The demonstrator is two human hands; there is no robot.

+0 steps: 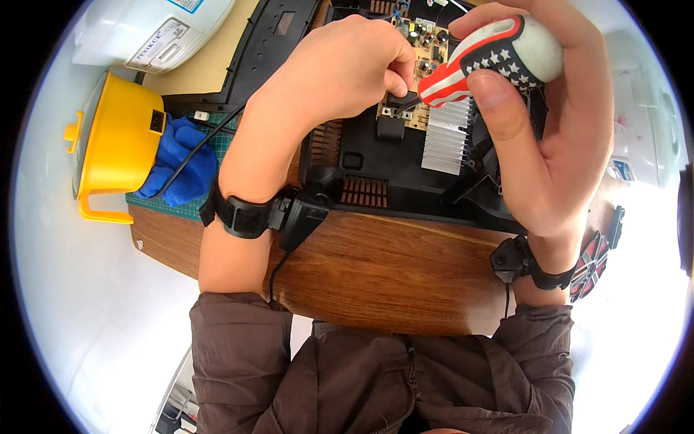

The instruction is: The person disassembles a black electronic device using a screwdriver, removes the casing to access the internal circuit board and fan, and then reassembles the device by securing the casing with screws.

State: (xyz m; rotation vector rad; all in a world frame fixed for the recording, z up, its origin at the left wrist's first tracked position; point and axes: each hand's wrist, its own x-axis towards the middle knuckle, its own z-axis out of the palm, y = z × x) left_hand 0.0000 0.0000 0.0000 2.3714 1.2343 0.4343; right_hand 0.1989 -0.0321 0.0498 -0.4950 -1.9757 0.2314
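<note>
My right hand (567, 137) is wrapped round the bulky handle of a screwdriver (499, 61), patterned in red, white and black with stars. Its dark shaft slants down-left to a small black block with metal contacts (390, 123) at the edge of a circuit board (435, 45). Close to the shaft, my left hand (332, 72) has thumb and fingers pinched together above the board; what they hold, if anything, is hidden. The board sits in a black vented casing (405, 199), beside a ribbed silver heat sink (446, 141).
At the left are a yellow handled pot (119, 137), a crumpled blue cloth (188, 155) and a green cutting mat (173, 208). A black panel (278, 58) and a white appliance (163, 32) lie behind. A round grille (590, 264) is at the right edge of the wooden table (376, 275).
</note>
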